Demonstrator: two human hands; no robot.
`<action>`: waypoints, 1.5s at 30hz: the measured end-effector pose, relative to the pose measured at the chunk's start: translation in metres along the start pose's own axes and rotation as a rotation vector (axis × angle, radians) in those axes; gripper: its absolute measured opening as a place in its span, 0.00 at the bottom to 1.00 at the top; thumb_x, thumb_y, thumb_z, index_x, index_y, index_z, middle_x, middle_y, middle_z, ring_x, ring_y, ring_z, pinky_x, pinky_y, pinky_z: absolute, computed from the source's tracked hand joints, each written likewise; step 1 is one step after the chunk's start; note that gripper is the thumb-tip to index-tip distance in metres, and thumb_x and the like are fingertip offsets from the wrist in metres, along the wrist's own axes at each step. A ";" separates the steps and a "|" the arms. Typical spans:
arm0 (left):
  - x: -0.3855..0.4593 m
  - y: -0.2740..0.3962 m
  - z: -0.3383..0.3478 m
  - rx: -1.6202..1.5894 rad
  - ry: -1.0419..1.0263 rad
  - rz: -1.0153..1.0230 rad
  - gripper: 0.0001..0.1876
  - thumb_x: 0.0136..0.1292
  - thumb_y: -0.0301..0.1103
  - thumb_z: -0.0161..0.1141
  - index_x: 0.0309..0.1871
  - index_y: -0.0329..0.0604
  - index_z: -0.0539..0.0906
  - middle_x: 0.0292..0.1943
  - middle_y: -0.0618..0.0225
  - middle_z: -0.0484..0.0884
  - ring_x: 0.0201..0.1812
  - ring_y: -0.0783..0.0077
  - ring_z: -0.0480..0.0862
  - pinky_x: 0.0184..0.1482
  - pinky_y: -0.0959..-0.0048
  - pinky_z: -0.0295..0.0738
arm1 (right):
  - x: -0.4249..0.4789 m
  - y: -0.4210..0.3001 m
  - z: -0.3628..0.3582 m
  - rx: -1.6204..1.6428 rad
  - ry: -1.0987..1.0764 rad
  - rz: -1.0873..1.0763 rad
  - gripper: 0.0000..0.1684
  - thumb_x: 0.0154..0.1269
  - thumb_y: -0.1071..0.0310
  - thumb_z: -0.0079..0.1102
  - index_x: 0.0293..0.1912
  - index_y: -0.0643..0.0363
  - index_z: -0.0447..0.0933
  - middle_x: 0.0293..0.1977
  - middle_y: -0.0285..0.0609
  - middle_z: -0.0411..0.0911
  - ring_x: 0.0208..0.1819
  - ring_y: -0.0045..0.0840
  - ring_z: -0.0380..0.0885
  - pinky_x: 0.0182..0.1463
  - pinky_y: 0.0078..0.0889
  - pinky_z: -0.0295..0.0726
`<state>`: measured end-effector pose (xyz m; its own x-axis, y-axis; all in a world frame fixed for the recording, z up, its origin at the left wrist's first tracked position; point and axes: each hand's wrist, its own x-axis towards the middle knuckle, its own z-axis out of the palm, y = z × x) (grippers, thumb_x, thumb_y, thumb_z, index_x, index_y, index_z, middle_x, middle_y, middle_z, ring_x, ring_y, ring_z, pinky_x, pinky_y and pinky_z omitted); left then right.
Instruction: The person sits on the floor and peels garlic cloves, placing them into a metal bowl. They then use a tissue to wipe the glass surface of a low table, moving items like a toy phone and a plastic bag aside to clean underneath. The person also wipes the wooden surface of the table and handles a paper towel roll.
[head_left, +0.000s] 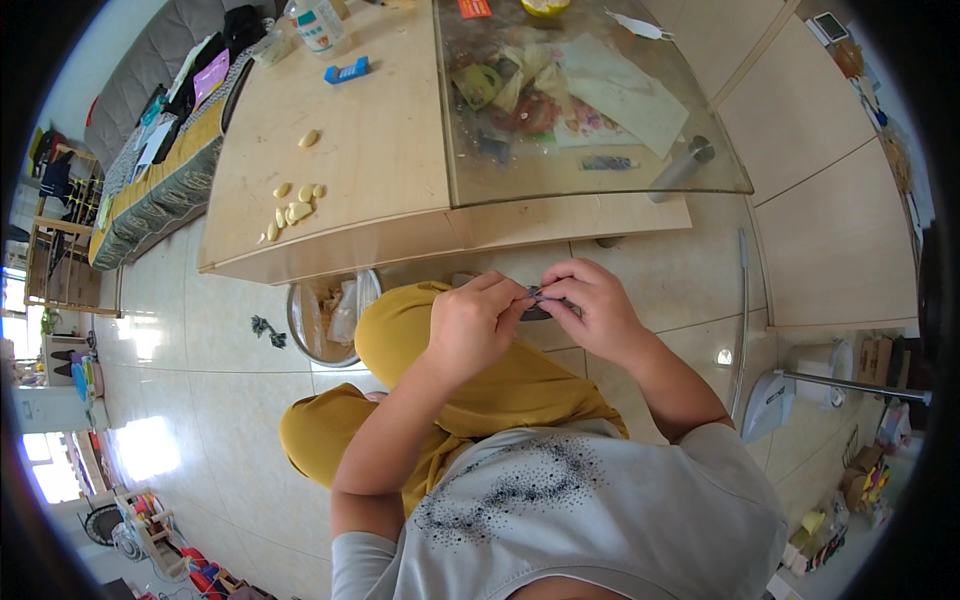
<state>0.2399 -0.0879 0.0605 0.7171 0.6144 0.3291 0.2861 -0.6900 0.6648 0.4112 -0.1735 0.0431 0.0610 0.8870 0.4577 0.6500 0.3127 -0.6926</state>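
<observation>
Over my knees, my left hand (478, 319) and my right hand (594, 306) meet fingertip to fingertip. Between them they pinch a small purplish-grey piece (534, 294); the fingers cover most of it, so its kind cannot be made out. Several peeled garlic cloves (300, 211) lie in a loose group near the front left of the wooden table (367, 150). One more clove (308, 138) rests farther back. Beneath the table's front edge stands a round waste bin (298, 341) with a plastic liner and scraps inside.
A glass top (525, 176) covers the table's right part, with bags and papers under it. A blue toy phone (347, 70) and a plastic bottle (319, 30) stand farther back. A dustpan (768, 405) is to my right; a knotted rope (268, 331) lies on the floor left.
</observation>
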 end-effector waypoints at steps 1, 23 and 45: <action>0.000 0.000 0.000 -0.008 0.003 -0.004 0.03 0.53 0.24 0.64 0.31 0.40 0.81 0.28 0.65 0.81 0.26 0.63 0.81 0.27 0.71 0.75 | -0.002 0.001 0.001 0.041 0.029 0.029 0.06 0.51 0.73 0.65 0.31 0.60 0.78 0.34 0.39 0.78 0.35 0.33 0.77 0.37 0.32 0.77; -0.003 -0.001 0.001 -0.089 0.000 -0.045 0.02 0.54 0.25 0.64 0.31 0.40 0.82 0.28 0.64 0.81 0.26 0.61 0.81 0.27 0.70 0.75 | 0.006 -0.006 -0.001 0.078 0.045 0.073 0.07 0.50 0.72 0.67 0.31 0.58 0.78 0.29 0.40 0.78 0.30 0.35 0.77 0.33 0.32 0.76; 0.007 0.020 -0.016 -0.044 0.143 0.157 0.07 0.48 0.17 0.62 0.31 0.37 0.81 0.26 0.63 0.81 0.21 0.67 0.80 0.23 0.75 0.73 | -0.014 0.030 -0.028 -0.040 0.036 -0.066 0.10 0.47 0.75 0.67 0.31 0.59 0.75 0.29 0.40 0.77 0.30 0.34 0.76 0.34 0.32 0.75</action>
<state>0.2406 -0.0911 0.0865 0.6521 0.5507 0.5210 0.1479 -0.7664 0.6251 0.4515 -0.1864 0.0313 0.0439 0.8521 0.5215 0.6831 0.3553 -0.6381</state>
